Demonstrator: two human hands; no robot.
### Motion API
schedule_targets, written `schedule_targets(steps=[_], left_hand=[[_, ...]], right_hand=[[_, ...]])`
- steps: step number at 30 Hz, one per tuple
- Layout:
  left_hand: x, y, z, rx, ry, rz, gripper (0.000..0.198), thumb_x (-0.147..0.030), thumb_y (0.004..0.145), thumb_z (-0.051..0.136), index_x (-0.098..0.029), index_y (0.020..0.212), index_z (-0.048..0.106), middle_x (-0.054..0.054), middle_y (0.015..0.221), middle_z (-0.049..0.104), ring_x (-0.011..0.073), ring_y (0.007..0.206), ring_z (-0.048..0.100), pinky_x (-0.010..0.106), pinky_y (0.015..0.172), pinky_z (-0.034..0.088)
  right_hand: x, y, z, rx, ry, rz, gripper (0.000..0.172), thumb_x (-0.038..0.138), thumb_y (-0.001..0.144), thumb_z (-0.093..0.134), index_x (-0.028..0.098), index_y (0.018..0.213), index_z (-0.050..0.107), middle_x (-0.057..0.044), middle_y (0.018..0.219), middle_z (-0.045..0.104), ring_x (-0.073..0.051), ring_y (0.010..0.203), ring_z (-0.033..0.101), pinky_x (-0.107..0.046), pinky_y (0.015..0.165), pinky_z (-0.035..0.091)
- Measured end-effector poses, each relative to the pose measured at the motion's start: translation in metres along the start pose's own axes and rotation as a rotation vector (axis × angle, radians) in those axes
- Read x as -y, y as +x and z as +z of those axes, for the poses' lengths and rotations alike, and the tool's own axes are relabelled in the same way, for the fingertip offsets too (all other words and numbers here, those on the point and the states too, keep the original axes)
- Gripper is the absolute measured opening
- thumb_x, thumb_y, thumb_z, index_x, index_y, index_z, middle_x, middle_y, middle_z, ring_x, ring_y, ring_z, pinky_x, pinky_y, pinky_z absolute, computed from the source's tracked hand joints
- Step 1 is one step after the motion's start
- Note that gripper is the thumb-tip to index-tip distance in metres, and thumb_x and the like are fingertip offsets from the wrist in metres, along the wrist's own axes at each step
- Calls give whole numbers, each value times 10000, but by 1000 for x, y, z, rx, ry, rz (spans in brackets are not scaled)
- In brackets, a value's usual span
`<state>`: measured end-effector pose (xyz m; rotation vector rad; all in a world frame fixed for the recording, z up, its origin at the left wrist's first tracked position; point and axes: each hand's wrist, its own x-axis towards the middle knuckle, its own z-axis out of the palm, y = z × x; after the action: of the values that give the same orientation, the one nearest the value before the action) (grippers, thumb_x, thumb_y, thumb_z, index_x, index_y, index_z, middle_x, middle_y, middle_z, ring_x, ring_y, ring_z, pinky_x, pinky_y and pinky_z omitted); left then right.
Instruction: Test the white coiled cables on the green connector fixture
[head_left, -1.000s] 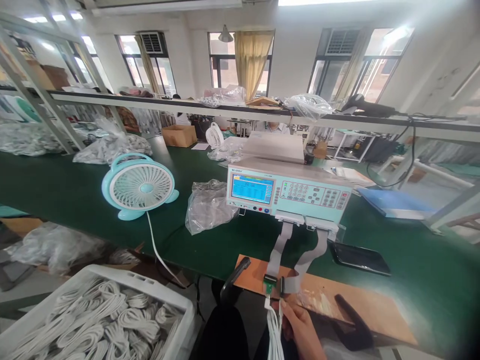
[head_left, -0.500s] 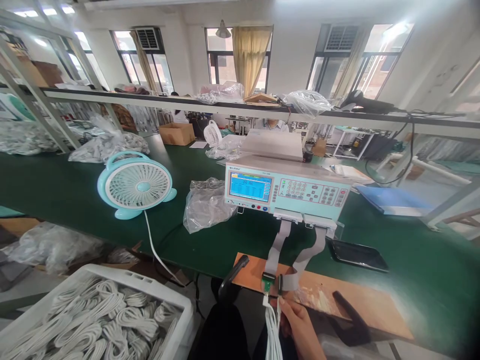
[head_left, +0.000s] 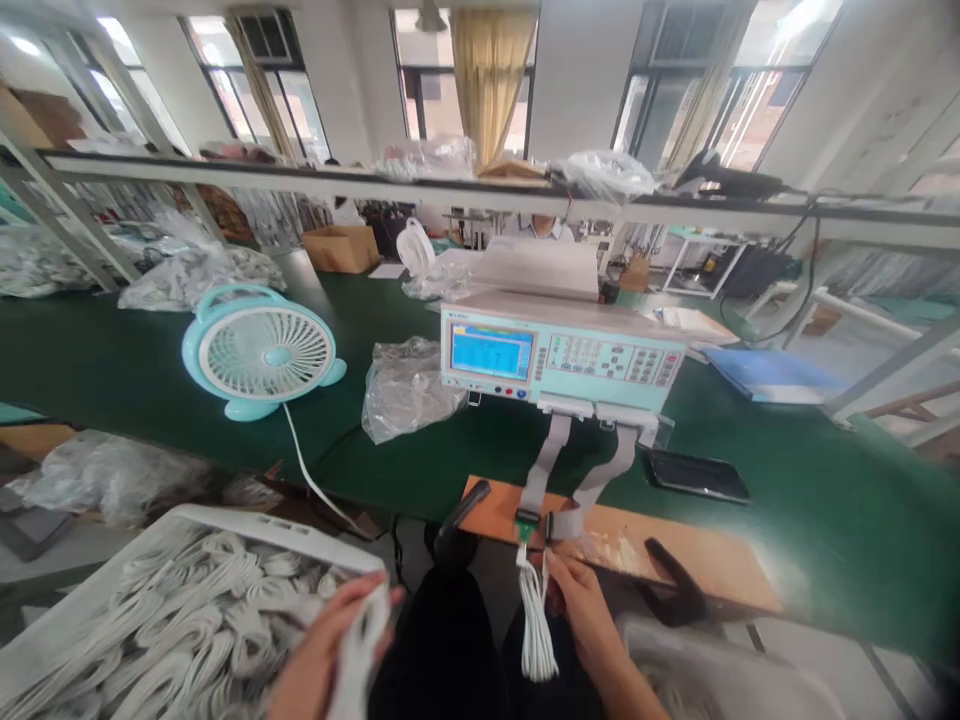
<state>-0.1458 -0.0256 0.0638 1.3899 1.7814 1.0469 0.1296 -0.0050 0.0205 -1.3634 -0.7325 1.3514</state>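
My right hand point(head_left: 581, 605) pinches the plug end of a white cable bundle point(head_left: 534, 625) at the small green connector point(head_left: 526, 528) on the wooden board point(head_left: 675, 565). The bundle hangs down below the board's near edge. My left hand point(head_left: 326, 650) is closed round a coiled white cable point(head_left: 358, 650) just above the near corner of the white crate point(head_left: 187, 520) full of coiled white cables. Two grey ribbon cables point(head_left: 541, 465) run from the board up to the pale green tester point(head_left: 562, 355) with a lit blue screen.
A light blue desk fan point(head_left: 259, 350) and a crumpled plastic bag point(head_left: 409, 390) sit on the green table point(head_left: 112, 370) left of the tester. A dark phone point(head_left: 697, 475) lies right of it. Black clamps point(head_left: 679, 590) hold the board. Bags of cables lie further back.
My left hand has come into view at the lower left, holding a coiled cable over the crate. The camera has tilted down; my right hand stays at the connector.
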Motion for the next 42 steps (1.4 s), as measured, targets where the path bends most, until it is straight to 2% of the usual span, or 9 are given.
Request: schedule_targets(steps=[3,5,9,19,29,33,37,40,42], left_hand=[[-18,5,63,306,-442,-288,413,-547,723,525,-199,928,613,54,827,630,193,687,624,229,422,428],[-28,6,98,464,-572,-382,440,-536,688,578,-157,909,613,33,721,582,134,574,574,191,388,380],[-42,10,133,569,-554,-355,431,-547,676,584,-132,795,600,-34,539,471,66,410,413,175,352,305],[-57,-1,142,455,-566,-296,344,-466,666,620,-154,590,496,-60,464,418,44,383,338,162,365,264],[-42,-9,138,614,-647,-439,335,-449,647,648,-150,602,502,-55,472,446,50,379,384,171,368,306],[-37,-14,140,700,-666,-548,343,-471,656,645,-147,685,536,-36,566,485,61,432,439,166,366,316],[-35,-14,144,634,-744,-766,350,-477,664,635,-150,742,537,-21,634,497,92,503,514,166,366,317],[-31,-18,156,681,-754,-867,377,-515,679,599,-152,771,557,-16,630,512,101,482,517,179,370,307],[-29,-26,165,747,-747,-877,423,-560,683,570,-150,785,580,-10,620,532,103,473,514,192,390,316]], right_hand=[[7,-4,2,-5,-1,24,414,513,654,643,113,752,682,51,471,409,-65,415,339,-196,403,264],[9,-5,3,-11,9,41,410,512,652,643,116,756,678,51,476,421,-66,416,348,-197,405,273],[8,-4,4,-26,-3,20,418,528,675,614,116,727,660,53,461,420,-67,406,349,-199,401,279],[6,-8,7,-44,-116,-76,431,575,732,512,163,608,523,64,436,367,-79,396,318,-216,395,266],[-2,-31,13,-90,-490,-302,344,404,841,412,195,569,410,44,560,394,-107,549,381,-226,550,306],[5,-57,-36,-99,-579,-138,360,407,860,365,198,571,409,39,534,384,-116,522,384,-226,512,304],[21,-77,-105,-82,-1157,-52,294,403,816,468,185,635,546,-21,624,515,-162,589,485,-256,541,333],[24,-85,-103,-13,-1363,-217,234,353,809,512,185,927,625,-95,865,590,-214,753,552,-298,651,400],[22,-89,-76,227,-1245,-362,254,303,861,449,212,1038,608,-99,936,599,-213,844,562,-313,749,424]])
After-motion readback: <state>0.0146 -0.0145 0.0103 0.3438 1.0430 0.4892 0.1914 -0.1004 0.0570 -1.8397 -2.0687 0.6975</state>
